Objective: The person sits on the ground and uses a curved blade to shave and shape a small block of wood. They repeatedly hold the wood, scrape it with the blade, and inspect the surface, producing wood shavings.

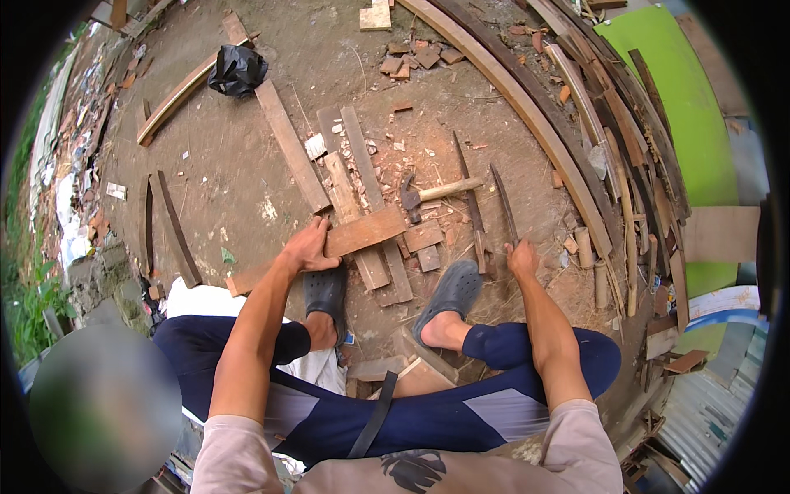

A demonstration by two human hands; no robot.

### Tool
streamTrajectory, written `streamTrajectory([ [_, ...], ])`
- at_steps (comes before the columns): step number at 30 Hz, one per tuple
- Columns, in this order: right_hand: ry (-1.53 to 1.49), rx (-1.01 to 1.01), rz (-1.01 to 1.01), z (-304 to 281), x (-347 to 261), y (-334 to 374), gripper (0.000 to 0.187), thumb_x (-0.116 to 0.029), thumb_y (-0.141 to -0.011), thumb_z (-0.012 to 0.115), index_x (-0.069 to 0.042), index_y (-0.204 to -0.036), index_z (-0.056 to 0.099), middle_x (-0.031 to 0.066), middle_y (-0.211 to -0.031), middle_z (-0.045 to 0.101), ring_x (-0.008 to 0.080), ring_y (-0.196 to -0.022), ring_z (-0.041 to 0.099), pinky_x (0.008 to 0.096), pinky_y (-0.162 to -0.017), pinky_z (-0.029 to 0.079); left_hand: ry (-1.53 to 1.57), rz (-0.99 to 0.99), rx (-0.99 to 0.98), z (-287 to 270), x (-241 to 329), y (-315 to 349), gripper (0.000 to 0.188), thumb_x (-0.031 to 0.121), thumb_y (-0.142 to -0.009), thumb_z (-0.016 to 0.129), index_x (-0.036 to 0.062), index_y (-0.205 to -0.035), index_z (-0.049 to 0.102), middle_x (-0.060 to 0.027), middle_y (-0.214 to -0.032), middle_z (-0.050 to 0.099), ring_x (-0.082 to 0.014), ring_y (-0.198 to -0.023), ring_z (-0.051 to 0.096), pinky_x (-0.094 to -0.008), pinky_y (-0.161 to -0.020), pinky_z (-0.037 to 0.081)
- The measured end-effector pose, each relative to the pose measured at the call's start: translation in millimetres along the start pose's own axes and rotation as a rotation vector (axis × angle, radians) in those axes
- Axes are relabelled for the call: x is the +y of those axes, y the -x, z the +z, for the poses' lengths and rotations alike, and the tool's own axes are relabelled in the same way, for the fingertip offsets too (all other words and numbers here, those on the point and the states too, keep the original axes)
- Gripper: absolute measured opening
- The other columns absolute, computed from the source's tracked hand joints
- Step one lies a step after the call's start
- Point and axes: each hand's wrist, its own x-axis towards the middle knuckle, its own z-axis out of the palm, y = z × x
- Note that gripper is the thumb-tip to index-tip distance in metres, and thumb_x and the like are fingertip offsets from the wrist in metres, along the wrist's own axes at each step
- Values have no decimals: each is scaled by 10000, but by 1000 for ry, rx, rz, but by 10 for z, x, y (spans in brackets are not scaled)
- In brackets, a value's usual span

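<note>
Got my left arm angled inward, left hand (307, 245) clamped over the brown plank (366, 231), which lies across a couple of wood strips (364, 156). Right arm's nearly straight, right hand (521, 258) wrapped round a dark blade (504, 202) pointing forward.

On the bare brown dirt ground (230, 181) a long plank (292, 148) stretches away just beyond the left fingers (318, 227), and two dark slats (178, 232) lie well to their left. Wood chips (429, 152) are strewn ahead — between left and right fingers (513, 252) — around a claw hammer (448, 190). Past the right fingers runs a timber beam (531, 107).
</note>
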Motion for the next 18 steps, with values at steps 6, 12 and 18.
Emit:
streamTrajectory([
  [6,122,-205,72,58,-167,131,433,-416,-946,660,-29,-1138,686,204,-1210,686,384,-1143,655,500,-967,524,-119,-22,35,111,161,92,886,514,-741,707,-44,-1375,443,-251,-1245,534,-427,-1197,561,-490,-1013,483],
  [12,-264,-217,-139,84,-405,345,586,-483,-964,614,33,-1240,642,301,-1221,664,460,-1141,638,505,-997,492,-224,-139,278,573,380,160,929,531,-812,659,-1,-1510,353,-227,-1470,452,-351,-1425,391,-526,-1224,221],
  [18,-129,-73,-41,325,-676,599,572,-482,-975,587,47,-1183,652,328,-1112,686,466,-1108,656,531,-952,505,-115,-424,412,736,929,137,989,539,-852,685,41,-1590,255,-222,-1643,244,-362,-1553,169,-542,-1258,106],
])
